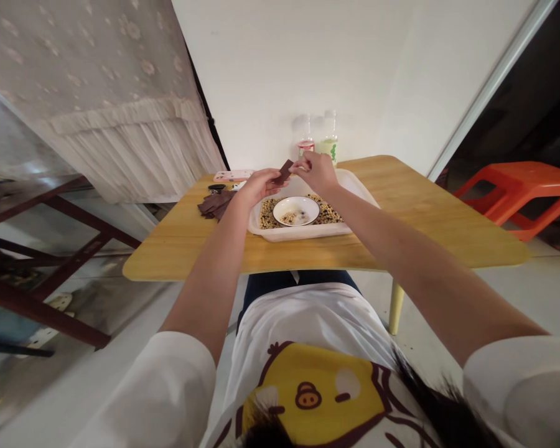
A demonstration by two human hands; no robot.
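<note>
1. Near the left edge of the surface (pixel 424 221) lie overlapping dark brown strips (pixel 216 205), kept beside the tray and within easy reach of our left hand. Behind them, toward the far edge, are a small black object (pixel 217 187) and a flat pink case (pixel 233 175).
2. Our left hand (pixel 260 186) is half open, its fingers reaching toward the dark brown piece (pixel 285 170); we cannot tell whether they grip it.
3. We hold that piece upright between our hands, above the far part of the tray, which seems to give us a clear view of it.
4. A white bowl (pixel 296 211) sits among loose beans (pixel 326 214), and the raised rim of the white tray (pixel 303 235) appears to keep them contained.
5. Our right hand (pixel 314 172) closes in a pinch on the piece's upper end, steadying it.
6. Two plastic bottles (pixel 329 140) stand beyond the tray, near the far edge, away from our hands.
</note>
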